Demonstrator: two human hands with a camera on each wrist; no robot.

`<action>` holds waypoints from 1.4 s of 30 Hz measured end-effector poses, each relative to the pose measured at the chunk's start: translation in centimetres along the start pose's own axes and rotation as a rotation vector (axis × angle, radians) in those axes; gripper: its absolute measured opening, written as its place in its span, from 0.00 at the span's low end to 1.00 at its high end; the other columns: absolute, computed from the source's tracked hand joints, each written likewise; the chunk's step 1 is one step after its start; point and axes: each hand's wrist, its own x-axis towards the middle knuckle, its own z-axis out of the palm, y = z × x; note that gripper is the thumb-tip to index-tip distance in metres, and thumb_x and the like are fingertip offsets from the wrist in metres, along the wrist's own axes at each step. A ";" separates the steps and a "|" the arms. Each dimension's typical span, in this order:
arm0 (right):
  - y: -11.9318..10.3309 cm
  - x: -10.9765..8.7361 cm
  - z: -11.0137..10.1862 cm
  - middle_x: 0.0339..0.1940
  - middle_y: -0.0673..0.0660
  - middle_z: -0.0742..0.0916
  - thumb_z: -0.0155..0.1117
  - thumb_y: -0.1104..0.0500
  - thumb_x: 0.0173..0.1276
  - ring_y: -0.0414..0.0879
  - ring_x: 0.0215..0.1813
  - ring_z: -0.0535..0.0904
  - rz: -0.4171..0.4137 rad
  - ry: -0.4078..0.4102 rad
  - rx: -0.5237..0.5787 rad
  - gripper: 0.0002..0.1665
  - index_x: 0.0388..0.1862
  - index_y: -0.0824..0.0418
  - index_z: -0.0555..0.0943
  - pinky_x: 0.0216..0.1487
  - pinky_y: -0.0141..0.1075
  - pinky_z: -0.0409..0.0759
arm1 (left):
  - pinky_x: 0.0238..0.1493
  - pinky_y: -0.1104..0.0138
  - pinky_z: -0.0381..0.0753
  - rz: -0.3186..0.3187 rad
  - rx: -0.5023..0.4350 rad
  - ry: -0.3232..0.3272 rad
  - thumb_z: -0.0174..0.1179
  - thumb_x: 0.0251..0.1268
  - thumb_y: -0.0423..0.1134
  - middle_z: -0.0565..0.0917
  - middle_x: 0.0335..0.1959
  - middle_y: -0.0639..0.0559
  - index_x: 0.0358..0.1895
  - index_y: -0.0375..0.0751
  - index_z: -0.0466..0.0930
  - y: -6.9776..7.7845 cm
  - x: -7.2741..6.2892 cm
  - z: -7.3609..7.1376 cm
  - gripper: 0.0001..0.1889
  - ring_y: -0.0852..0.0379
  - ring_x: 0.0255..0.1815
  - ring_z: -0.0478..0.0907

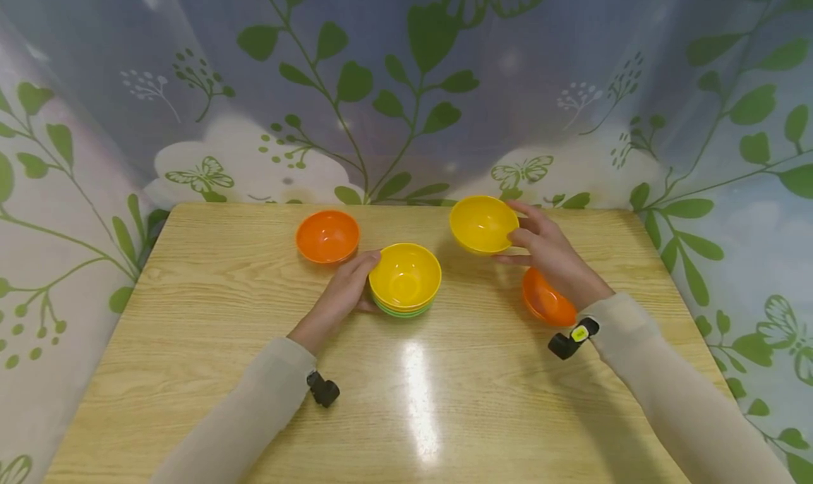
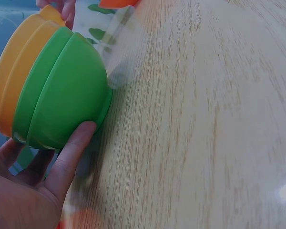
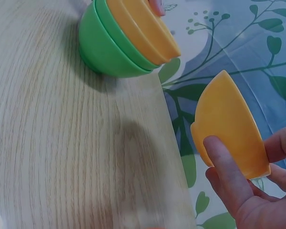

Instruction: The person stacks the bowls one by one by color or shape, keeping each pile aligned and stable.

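Behind your work there is the patterned cloth [image 1: 508,68], bluish grey and white, with green leaves and butterflies; before it you have the wooden table [image 1: 209,343], light in colour, with a bright reflection on its surface; over this table your two arms come from the lower side, with the right sleeve [image 1: 686,392] and the left sleeve [image 1: 248,406] both pale and long.

Near the middle of the table stands the stack of bowls [image 1: 405,276]; yellow ones are above, green ones are below, and they sit one inside another; your left hand [image 1: 346,286] is clamped on this stack from its left side, and one finger lies along the green wall, close to the base.

Your right hand [image 1: 552,247] is clamped on the single yellow bowl [image 1: 483,224]; it pinches the right side of this bowl between thumb and fingers; the bowl is in the air, farther from you than the stack and to the right, apart from it.

The left orange bowl [image 1: 327,237] is just beside your left hand, and I cannot tell if they touch; the right orange bowl [image 1: 545,300] is below your right wrist, which hides a part of it; the smallest things are the left black device [image 1: 324,389] and the right black device [image 1: 564,344], one on each cuff; the right one carries a yellow label [image 1: 579,334].
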 end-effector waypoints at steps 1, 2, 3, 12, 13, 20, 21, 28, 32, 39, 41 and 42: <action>-0.1 0.0 0.1 0.85 0.65 0.67 0.48 0.64 0.84 0.54 0.67 0.81 0.000 -0.001 0.000 0.44 0.93 0.49 0.49 0.62 0.45 0.93 | 0.46 0.56 0.97 0.002 -0.001 -0.002 0.45 0.89 0.59 0.68 0.85 0.46 0.84 0.47 0.68 0.0 0.0 0.0 0.32 0.41 0.69 0.79; -0.2 -0.1 0.1 0.85 0.64 0.67 0.49 0.64 0.84 0.54 0.67 0.81 0.000 -0.003 0.001 0.44 0.93 0.49 0.49 0.63 0.46 0.92 | 0.46 0.56 0.97 0.003 -0.001 -0.001 0.45 0.89 0.59 0.68 0.85 0.46 0.84 0.47 0.68 0.0 0.0 0.0 0.32 0.41 0.69 0.79; -0.3 -0.1 0.2 0.85 0.64 0.67 0.49 0.64 0.84 0.55 0.68 0.81 0.001 -0.003 0.002 0.44 0.93 0.49 0.49 0.63 0.47 0.92 | 0.46 0.56 0.97 0.001 0.000 -0.001 0.46 0.89 0.60 0.68 0.85 0.47 0.84 0.48 0.68 0.0 0.0 0.0 0.32 0.41 0.69 0.79; -0.8 0.1 0.8 0.86 0.64 0.66 0.49 0.65 0.83 0.56 0.68 0.80 0.010 -0.015 0.015 0.45 0.93 0.47 0.49 0.68 0.52 0.89 | 0.45 0.55 0.97 0.012 -0.007 -0.001 0.46 0.89 0.57 0.67 0.86 0.48 0.84 0.46 0.68 0.0 0.0 0.0 0.31 0.41 0.73 0.77; -0.8 0.1 0.9 0.86 0.64 0.66 0.49 0.65 0.83 0.56 0.68 0.80 0.009 -0.016 0.017 0.45 0.93 0.47 0.49 0.67 0.52 0.90 | 0.45 0.55 0.97 0.014 -0.009 -0.004 0.46 0.89 0.57 0.67 0.86 0.47 0.84 0.45 0.68 0.0 0.0 0.0 0.31 0.41 0.74 0.76; -1.2 0.0 1.3 0.86 0.64 0.66 0.49 0.65 0.83 0.58 0.69 0.80 0.008 -0.017 0.021 0.45 0.93 0.47 0.50 0.63 0.49 0.92 | 0.46 0.54 0.97 0.005 -0.017 -0.003 0.46 0.89 0.57 0.66 0.86 0.48 0.84 0.46 0.67 0.0 0.0 0.0 0.31 0.41 0.76 0.75; -1.2 0.0 1.4 0.86 0.64 0.66 0.49 0.65 0.83 0.57 0.69 0.80 0.007 -0.018 0.020 0.45 0.93 0.47 0.51 0.63 0.49 0.92 | 0.47 0.54 0.97 0.003 -0.019 -0.002 0.46 0.89 0.57 0.65 0.87 0.48 0.84 0.46 0.67 0.0 0.0 0.0 0.31 0.41 0.76 0.74; -1.7 -0.1 1.9 0.87 0.64 0.66 0.50 0.65 0.83 0.57 0.68 0.81 -0.007 -0.035 0.004 0.44 0.93 0.46 0.52 0.65 0.52 0.91 | 0.47 0.54 0.97 0.002 -0.019 -0.005 0.46 0.89 0.57 0.65 0.87 0.48 0.85 0.46 0.66 0.0 0.0 0.0 0.32 0.41 0.75 0.75; -2.0 -0.2 2.1 0.86 0.63 0.67 0.50 0.65 0.83 0.59 0.68 0.82 -0.015 -0.047 -0.013 0.44 0.92 0.47 0.53 0.66 0.54 0.90 | 0.46 0.53 0.97 0.010 -0.022 -0.006 0.46 0.89 0.58 0.67 0.86 0.46 0.84 0.44 0.66 0.0 0.0 0.0 0.32 0.41 0.73 0.76; -2.3 -0.4 2.7 0.86 0.63 0.67 0.50 0.65 0.83 0.59 0.70 0.81 -0.023 -0.079 0.010 0.43 0.92 0.48 0.54 0.64 0.53 0.91 | 0.46 0.54 0.97 0.007 -0.014 -0.006 0.46 0.88 0.60 0.68 0.85 0.45 0.84 0.45 0.67 0.1 0.0 0.0 0.33 0.41 0.72 0.77; -2.4 -0.4 2.9 0.86 0.63 0.68 0.50 0.65 0.82 0.59 0.69 0.81 -0.023 -0.087 0.015 0.43 0.92 0.49 0.54 0.65 0.55 0.90 | 0.47 0.54 0.97 0.004 -0.010 -0.005 0.46 0.88 0.60 0.68 0.85 0.45 0.84 0.45 0.67 0.1 0.0 0.0 0.33 0.41 0.72 0.77; -2.4 -0.4 2.9 0.85 0.63 0.68 0.50 0.65 0.82 0.59 0.69 0.81 -0.024 -0.091 0.015 0.43 0.92 0.49 0.53 0.65 0.55 0.90 | 0.47 0.54 0.96 0.001 -0.008 -0.003 0.46 0.88 0.60 0.68 0.85 0.46 0.84 0.46 0.67 0.1 0.1 0.0 0.33 0.41 0.72 0.77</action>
